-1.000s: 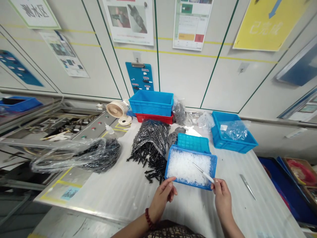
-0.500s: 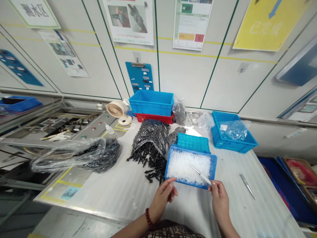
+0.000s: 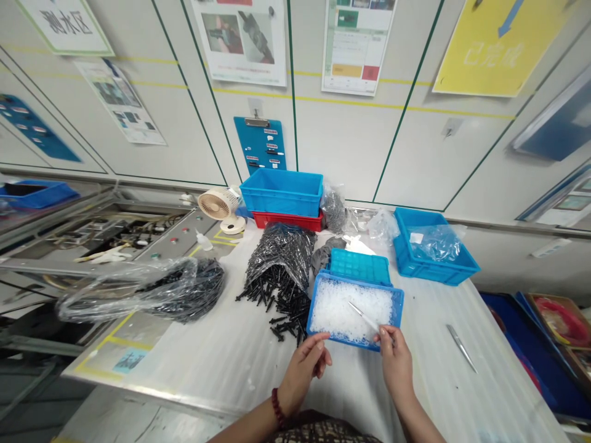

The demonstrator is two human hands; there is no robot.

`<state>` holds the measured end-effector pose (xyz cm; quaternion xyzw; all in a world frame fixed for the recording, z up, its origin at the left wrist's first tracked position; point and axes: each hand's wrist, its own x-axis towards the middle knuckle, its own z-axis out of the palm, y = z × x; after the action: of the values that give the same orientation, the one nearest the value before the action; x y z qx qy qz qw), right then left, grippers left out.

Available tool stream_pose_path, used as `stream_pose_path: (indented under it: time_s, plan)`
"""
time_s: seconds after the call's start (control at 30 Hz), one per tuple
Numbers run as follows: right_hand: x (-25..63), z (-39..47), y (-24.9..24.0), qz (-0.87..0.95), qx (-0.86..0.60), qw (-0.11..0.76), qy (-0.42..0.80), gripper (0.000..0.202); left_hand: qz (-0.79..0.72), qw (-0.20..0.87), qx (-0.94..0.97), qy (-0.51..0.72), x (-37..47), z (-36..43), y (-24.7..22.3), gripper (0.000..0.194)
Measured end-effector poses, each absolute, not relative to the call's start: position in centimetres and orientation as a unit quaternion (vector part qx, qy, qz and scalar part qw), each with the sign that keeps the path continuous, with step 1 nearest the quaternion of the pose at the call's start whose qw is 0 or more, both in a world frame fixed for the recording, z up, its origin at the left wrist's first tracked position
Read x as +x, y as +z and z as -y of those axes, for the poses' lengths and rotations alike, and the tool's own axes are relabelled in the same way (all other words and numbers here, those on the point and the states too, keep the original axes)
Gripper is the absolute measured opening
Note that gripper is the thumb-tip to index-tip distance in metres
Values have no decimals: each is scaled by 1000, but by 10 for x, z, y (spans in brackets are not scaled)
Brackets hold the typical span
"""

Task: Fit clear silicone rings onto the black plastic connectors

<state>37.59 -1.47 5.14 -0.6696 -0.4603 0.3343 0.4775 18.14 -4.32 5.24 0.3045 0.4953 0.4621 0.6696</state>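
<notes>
My right hand (image 3: 396, 360) pinches slim pale tweezers (image 3: 363, 315) by their near end, at the front edge of a shallow blue tray (image 3: 353, 340). Their tip points into a bed of small, clear white rings (image 3: 339, 301) in that tray. At the tray's front left corner is my left hand (image 3: 307, 363), with its fingers curled and thumb close to the index finger; whatever it holds, if anything, is hidden. Black slender plastic parts (image 3: 289, 317) spill from a clear bag (image 3: 281, 249) just left of the tray.
A second pair of tweezers (image 3: 462, 348) lies to the right. Behind the tray are a teal compartment box (image 3: 360, 266), a blue bin (image 3: 281, 198) on a red one (image 3: 289, 221), and a small fan (image 3: 218, 203). Another blue bin (image 3: 436, 271) and a bag of black parts (image 3: 189, 289) flank them.
My right hand has moved left along the tray's front edge, and the tweezers' tip has shifted slightly left and up over the rings. My left hand has stayed in place.
</notes>
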Motion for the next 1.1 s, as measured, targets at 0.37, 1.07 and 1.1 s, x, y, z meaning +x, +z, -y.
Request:
stream_pose_path:
  time_s: [0.37, 1.07, 1.1]
  plan:
    - [378, 36, 47, 429, -570, 477, 513, 36, -501, 644, 319, 482, 184, 19, 71, 65]
    - [354, 73, 58, 443, -575, 470, 502, 40, -481, 680, 389, 394, 197, 44, 55, 45]
    - [360, 74, 58, 448, -589, 473, 479, 41, -480, 680, 394, 390, 194, 45, 54, 48]
